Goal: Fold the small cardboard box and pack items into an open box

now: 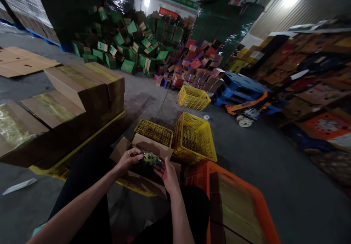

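Between my two hands is a shiny, plastic-wrapped pack (151, 158), dark with yellow-green patches; its contents are too blurred to name. My left hand (131, 159) pinches its left end between thumb and fingers. At the other end my right hand (167, 173) grips it, fingers curled underneath. The pack is held over an open cardboard box (153, 147) whose flaps stand spread out. That box sits between my knees on or in a yellow crate, and its inside is dark and mostly hidden by my hands.
Two yellow crates (196, 136) (154, 131) stand just beyond the box, another yellow crate (194, 97) farther off. Taped cartons (90, 85) are at left; an orange crate (238, 185) holding a carton is by my right knee. A pallet jack (248, 108) and blue pallets (241, 85) lie right.
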